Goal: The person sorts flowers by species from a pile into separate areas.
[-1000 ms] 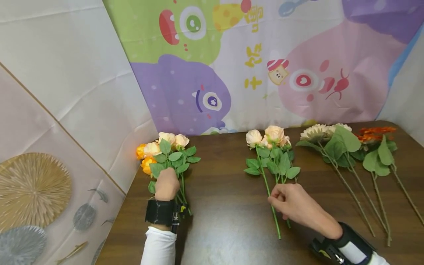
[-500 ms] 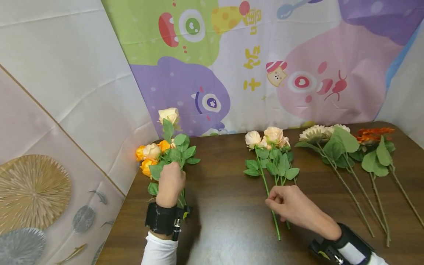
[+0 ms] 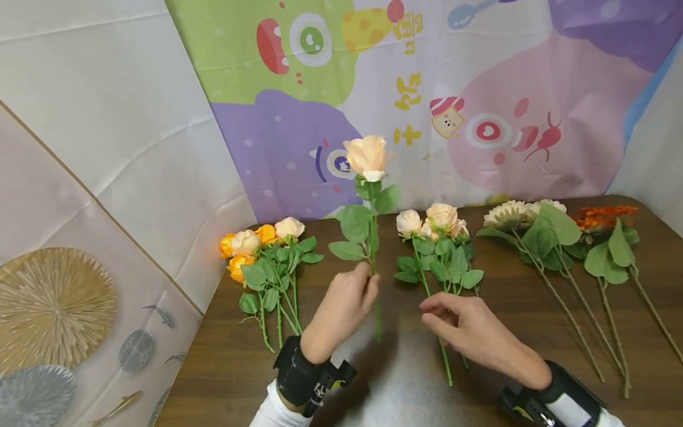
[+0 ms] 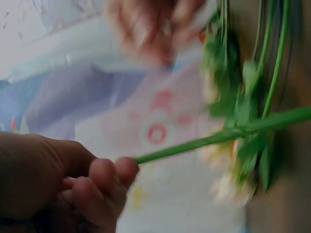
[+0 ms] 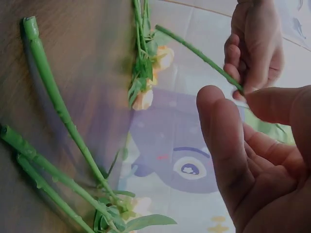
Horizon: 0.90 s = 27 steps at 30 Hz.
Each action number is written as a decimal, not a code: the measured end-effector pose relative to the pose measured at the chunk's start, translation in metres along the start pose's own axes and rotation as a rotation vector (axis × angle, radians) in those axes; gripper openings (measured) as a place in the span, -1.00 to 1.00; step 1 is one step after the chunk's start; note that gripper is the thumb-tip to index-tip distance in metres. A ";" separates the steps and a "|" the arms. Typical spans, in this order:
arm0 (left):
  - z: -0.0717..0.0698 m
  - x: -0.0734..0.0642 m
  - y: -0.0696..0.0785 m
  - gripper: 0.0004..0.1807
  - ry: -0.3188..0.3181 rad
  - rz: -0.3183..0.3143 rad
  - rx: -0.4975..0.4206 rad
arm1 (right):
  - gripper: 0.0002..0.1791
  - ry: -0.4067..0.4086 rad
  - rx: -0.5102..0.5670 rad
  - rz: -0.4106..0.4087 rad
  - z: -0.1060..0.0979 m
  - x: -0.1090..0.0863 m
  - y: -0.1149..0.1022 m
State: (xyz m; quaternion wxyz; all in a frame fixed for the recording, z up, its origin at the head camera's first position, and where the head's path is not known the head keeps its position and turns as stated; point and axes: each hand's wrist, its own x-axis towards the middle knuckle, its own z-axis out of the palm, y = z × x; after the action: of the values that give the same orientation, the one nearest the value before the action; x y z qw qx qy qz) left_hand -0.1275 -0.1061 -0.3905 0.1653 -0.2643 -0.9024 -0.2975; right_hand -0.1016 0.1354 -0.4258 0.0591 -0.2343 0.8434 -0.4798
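Peach rose [image 3: 367,155] is held nearly upright between the two groups of roses, its bloom in front of the printed cloth [image 3: 299,148] and its stem [image 4: 194,144] running down past the left hand [image 3: 341,305]. This hand pinches the stem between the thumb and the curled fingers, below the leaves; the lower end of the stem sticks out free. The left forearm comes from the bottom edge of the head view and slants up to the right, with the back of the hand turned to the head camera.

The right hand [image 3: 475,332] reaches in from the lower right corner, slanting to the left. Its fingers are loosely bent, with a gap between thumb and forefinger, and it holds nothing. In the head view it lies over the stems of the middle roses [image 3: 441,217]; the right wrist view shows these stems apart from the fingers.

On the left part of the table [image 3: 213,379] lie the orange and cream roses [image 3: 245,243]. On the right are pale flowers [image 3: 507,214] and, beside them, dark orange flowers [image 3: 605,216].
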 end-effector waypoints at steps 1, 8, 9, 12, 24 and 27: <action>0.004 0.000 0.003 -0.78 -0.027 0.025 -0.052 | -0.70 -0.005 0.014 -0.003 0.000 0.000 -0.001; 0.027 -0.005 0.019 -0.80 -0.144 0.086 -0.362 | -0.68 -0.041 0.075 -0.031 0.004 0.001 -0.005; 0.029 -0.005 0.020 -0.79 -0.152 0.086 -0.386 | -0.73 -0.038 0.078 -0.047 0.006 0.000 -0.005; 0.033 -0.005 0.022 -0.79 -0.169 0.081 -0.421 | -0.87 -0.018 0.085 -0.108 0.008 -0.001 -0.004; 0.024 -0.002 0.016 -0.79 -0.124 0.012 -0.258 | -0.86 0.065 0.001 0.133 -0.001 0.006 0.009; 0.023 -0.002 0.015 -0.80 -0.107 0.026 -0.246 | -0.86 0.042 -0.007 0.191 -0.003 0.008 0.016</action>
State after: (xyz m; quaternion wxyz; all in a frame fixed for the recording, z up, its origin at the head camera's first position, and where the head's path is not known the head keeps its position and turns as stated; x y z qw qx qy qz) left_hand -0.1203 -0.0820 -0.4023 0.0873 -0.3099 -0.8630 -0.3893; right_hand -0.1154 0.1409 -0.4368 0.0858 -0.1430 0.8647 -0.4738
